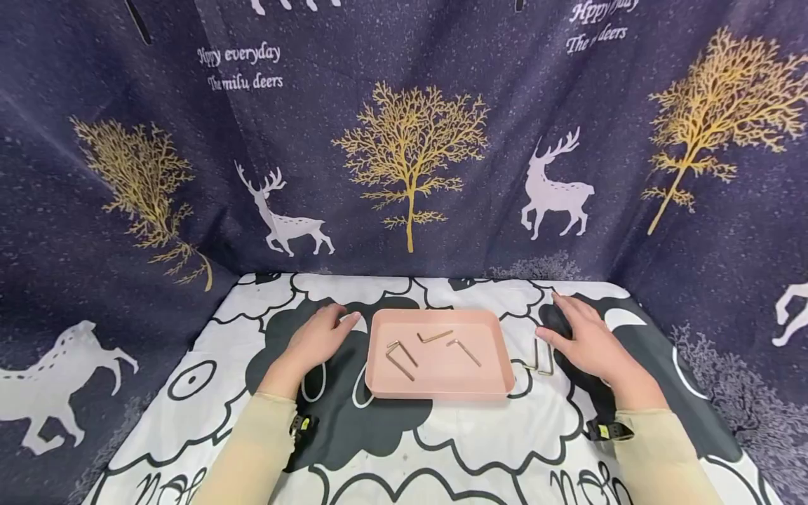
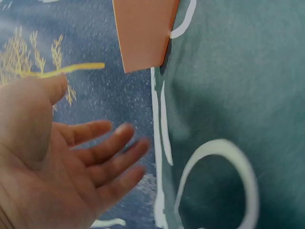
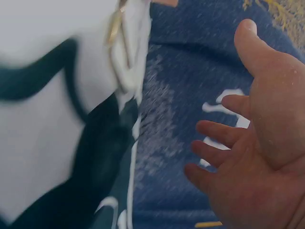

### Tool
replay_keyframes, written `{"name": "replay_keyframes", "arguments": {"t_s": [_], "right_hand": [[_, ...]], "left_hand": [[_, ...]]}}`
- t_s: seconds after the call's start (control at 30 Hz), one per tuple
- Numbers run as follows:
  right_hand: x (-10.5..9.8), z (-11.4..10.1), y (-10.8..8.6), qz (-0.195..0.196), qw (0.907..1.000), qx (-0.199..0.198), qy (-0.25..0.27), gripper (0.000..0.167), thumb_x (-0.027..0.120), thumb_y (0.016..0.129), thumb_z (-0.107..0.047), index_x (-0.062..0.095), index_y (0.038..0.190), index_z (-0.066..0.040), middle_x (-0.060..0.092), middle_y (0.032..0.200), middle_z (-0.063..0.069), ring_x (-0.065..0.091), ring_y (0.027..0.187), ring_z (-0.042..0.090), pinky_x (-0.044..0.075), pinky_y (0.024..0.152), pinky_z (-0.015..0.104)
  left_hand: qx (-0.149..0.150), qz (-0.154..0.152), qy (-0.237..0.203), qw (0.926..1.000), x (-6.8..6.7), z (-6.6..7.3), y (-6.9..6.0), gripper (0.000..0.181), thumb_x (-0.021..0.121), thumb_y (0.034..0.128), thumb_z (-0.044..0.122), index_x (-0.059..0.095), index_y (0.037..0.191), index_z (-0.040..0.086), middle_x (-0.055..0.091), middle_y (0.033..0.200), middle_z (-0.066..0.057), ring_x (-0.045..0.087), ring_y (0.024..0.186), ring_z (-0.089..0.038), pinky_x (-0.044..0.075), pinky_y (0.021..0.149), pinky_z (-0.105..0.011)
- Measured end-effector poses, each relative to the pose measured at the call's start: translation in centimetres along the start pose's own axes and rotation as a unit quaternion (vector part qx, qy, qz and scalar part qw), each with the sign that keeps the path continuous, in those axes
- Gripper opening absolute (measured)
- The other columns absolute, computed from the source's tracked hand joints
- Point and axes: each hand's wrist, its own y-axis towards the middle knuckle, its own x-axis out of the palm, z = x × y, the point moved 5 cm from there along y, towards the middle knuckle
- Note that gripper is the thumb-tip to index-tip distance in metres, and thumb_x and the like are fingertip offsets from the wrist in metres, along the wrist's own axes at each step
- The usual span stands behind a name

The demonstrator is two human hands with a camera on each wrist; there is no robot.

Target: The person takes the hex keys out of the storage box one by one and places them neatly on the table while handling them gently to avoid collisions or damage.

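A shallow pink tray (image 1: 442, 388) lies on the patterned cloth, holding several L-shaped metal keys (image 1: 435, 337). Just right of it, more bent metal keys (image 1: 546, 372) rest on the cloth, near the right hand (image 1: 590, 344). That hand has its fingers loosely extended and holds nothing; in the right wrist view the hand (image 3: 257, 129) shows its palm, with blurred metal keys (image 3: 121, 57) at the upper left. Left of the tray, the left hand (image 1: 315, 341) is empty with relaxed fingers. The left wrist view shows this hand (image 2: 71, 152) below the tray's side (image 2: 147, 36).
The table is covered by a black and white cartoon-sheep cloth (image 1: 353, 463). Behind it and at both sides hangs a dark blue curtain (image 1: 353, 42) with deer and golden trees. Dark straps (image 1: 304, 426) sit at both wrists.
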Motion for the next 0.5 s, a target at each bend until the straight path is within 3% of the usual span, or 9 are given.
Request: {"name": "replay_keyframes", "arguments": {"t_s": [0.17, 0.27, 0.37, 0.5], "right_hand": [[-0.1, -3.1, 1.5, -0.018, 0.9989, -0.039, -0.019, 0.091, 0.065, 0.110, -0.059, 0.032, 0.175, -0.004, 0.031, 0.173, 0.035, 0.027, 0.160, 0.060, 0.030, 0.120, 0.079], [0.7, -5.1, 2.2, -0.017, 0.9970, -0.070, -0.028, 0.083, 0.069, 0.110, -0.053, 0.042, 0.170, -0.004, 0.049, 0.165, 0.029, 0.054, 0.145, 0.051, 0.047, 0.112, 0.070], [2.2, -6.8, 2.3, -0.023, 0.9949, -0.098, -0.006, 0.075, 0.074, 0.109, -0.044, 0.049, 0.165, -0.001, 0.067, 0.143, 0.021, 0.070, 0.119, 0.035, 0.059, 0.094, 0.054], [3.8, -8.4, 1.7, -0.043, 0.9915, -0.118, 0.033, 0.063, 0.076, 0.109, -0.037, 0.060, 0.156, 0.002, 0.071, 0.121, 0.010, 0.069, 0.103, 0.023, 0.057, 0.081, 0.041]], "left_hand": [[0.015, -0.052, 0.011, 0.9985, 0.5, 1.6, 0.8, 0.061, 0.048, 0.1169, 0.058, 0.065, 0.145, 0.007, 0.074, 0.097, -0.005, 0.070, 0.080, -0.020, 0.056, 0.074, -0.046], [0.025, -0.079, -0.007, 0.9965, 1.0, 2.1, 1.1, 0.049, 0.050, 0.1181, 0.051, 0.068, 0.137, 0.010, 0.072, 0.081, -0.003, 0.069, 0.069, -0.018, 0.054, 0.068, -0.042], [0.044, -0.105, -0.039, 0.9927, 1.7, 2.3, 1.0, 0.032, 0.054, 0.1180, 0.037, 0.071, 0.121, 0.010, 0.071, 0.079, -0.003, 0.071, 0.068, -0.018, 0.054, 0.067, -0.040], [0.077, -0.142, -0.080, 0.9835, 2.8, 2.3, 0.4, 0.021, 0.058, 0.1152, 0.021, 0.068, 0.101, 0.010, 0.070, 0.079, -0.003, 0.071, 0.065, -0.019, 0.053, 0.064, -0.037]]}}
